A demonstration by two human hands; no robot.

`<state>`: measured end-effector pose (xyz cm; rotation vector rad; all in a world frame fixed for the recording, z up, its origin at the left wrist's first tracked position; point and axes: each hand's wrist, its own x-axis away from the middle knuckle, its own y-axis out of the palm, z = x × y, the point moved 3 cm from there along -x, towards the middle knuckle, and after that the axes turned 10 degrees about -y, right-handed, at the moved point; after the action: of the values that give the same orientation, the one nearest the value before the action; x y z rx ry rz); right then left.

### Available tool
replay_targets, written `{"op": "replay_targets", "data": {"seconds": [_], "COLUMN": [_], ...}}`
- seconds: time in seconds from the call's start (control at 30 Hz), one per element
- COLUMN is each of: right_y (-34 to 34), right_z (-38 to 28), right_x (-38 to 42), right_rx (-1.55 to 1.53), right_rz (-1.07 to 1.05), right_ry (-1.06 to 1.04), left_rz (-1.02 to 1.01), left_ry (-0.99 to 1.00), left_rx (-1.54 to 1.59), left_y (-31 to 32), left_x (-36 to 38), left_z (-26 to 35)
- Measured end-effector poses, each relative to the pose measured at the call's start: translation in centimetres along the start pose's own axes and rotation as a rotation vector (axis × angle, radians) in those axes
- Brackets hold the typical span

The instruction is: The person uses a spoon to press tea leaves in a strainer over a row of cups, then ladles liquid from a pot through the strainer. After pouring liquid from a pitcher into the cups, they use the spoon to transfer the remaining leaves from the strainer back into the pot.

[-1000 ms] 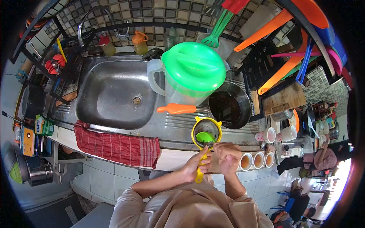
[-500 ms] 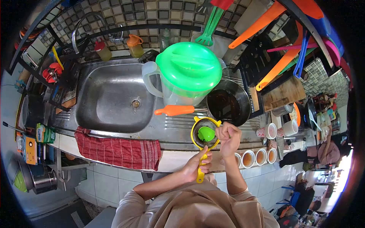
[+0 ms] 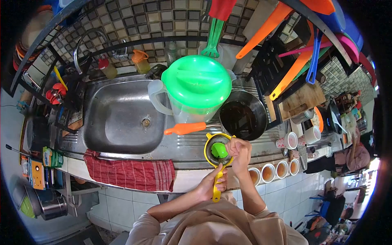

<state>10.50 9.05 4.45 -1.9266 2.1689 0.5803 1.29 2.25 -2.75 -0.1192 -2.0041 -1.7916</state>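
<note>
My left hand (image 3: 214,179) is wrapped round the handle of a yellow strainer (image 3: 217,188), low over the counter's front edge. Inside its mesh bowl rests a green scoop or spoon (image 3: 219,150). My right hand (image 3: 240,152) is closed at the strainer's right rim, and its fingers seem to grip the green scoop's end, mostly hidden. Behind them stands a clear pitcher with a green lid (image 3: 197,81). A pan of dark liquid (image 3: 241,116) lies right of the pitcher, its orange handle (image 3: 185,128) pointing left.
To the left is a metal sink (image 3: 122,118), with a red cloth (image 3: 128,173) on the edge before it. Several cups of orange-brown liquid (image 3: 268,173) line the front edge at right. Orange utensils (image 3: 261,30) hang upper right. Farther right, a person (image 3: 353,155) is partly visible.
The view has shifted a little, so the sink, pitcher and pan appear slightly moved. Both hands keep their hold, with the strainer and scoop a little lower in view.
</note>
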Motion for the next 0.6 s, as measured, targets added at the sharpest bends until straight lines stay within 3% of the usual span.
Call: {"op": "replay_targets", "data": {"seconds": [0.6], "right_y": [0.2], "right_z": [1.6], "right_x": [0.8], "right_rx": [0.066], "right_rz": [0.061], "right_ry": [-0.062], "left_rz": [0.003], "left_ry": [-0.021], "left_rx": [-0.036], "left_y": [-0.6], "left_x": [0.5], "left_z": [0.1]}}
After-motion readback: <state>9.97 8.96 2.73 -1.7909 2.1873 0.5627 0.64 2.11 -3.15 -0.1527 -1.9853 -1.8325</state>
